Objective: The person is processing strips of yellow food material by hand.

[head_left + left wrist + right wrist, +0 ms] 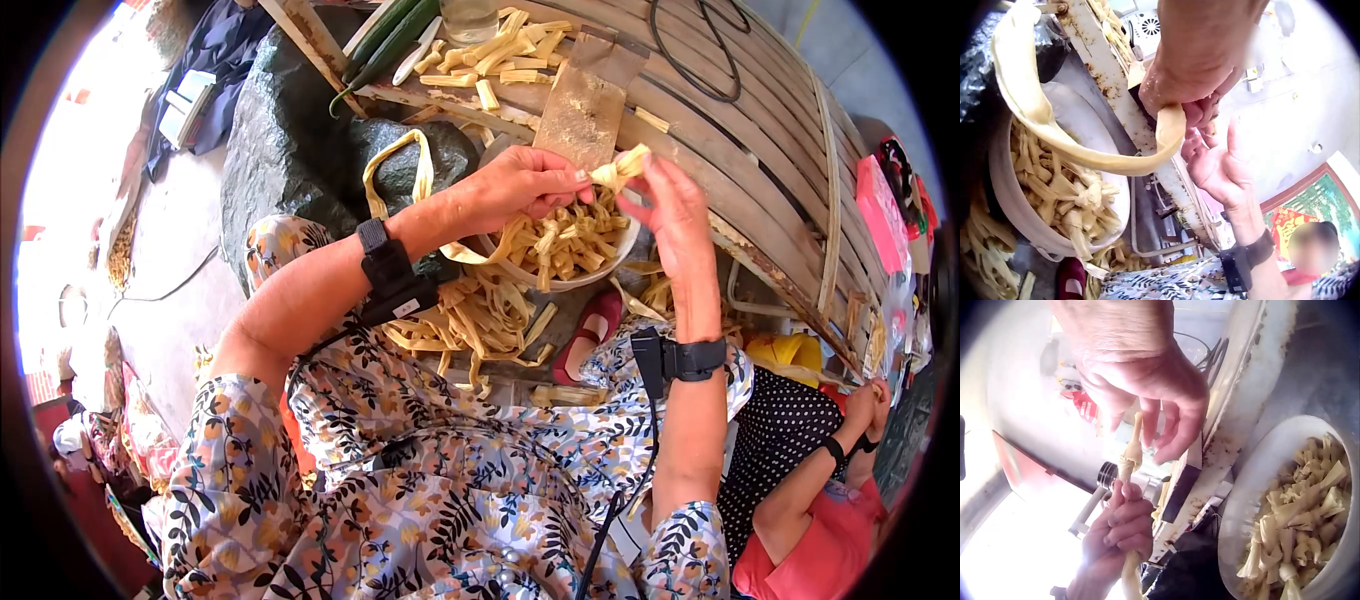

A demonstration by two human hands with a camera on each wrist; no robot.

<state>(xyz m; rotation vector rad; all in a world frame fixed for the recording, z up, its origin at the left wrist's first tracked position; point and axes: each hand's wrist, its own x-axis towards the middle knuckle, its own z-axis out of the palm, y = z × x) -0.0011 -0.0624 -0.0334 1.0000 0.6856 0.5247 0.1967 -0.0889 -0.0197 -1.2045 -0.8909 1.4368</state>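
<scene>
My left hand (515,188) pinches a yellow knotted strip (615,172) by its lower part, above the bowl. From that hand (1194,62) a long pale strip (1085,153) loops away in the left wrist view. In the right wrist view my right hand (1147,381) hangs around the tip of the knotted piece (1130,456), fingers parted and gaps showing beside the tip, while the left hand (1119,528) grips below the knot. A white bowl (1232,531) holds many knotted pieces (1288,519).
A slatted wooden table (740,140) carries a board (585,110), cut yellow pieces (500,50), cucumbers (395,40), a glass jar (470,18) and a black cable (715,95). Loose strips (470,320) lie below the bowl. Another person (815,530) sits at the lower right.
</scene>
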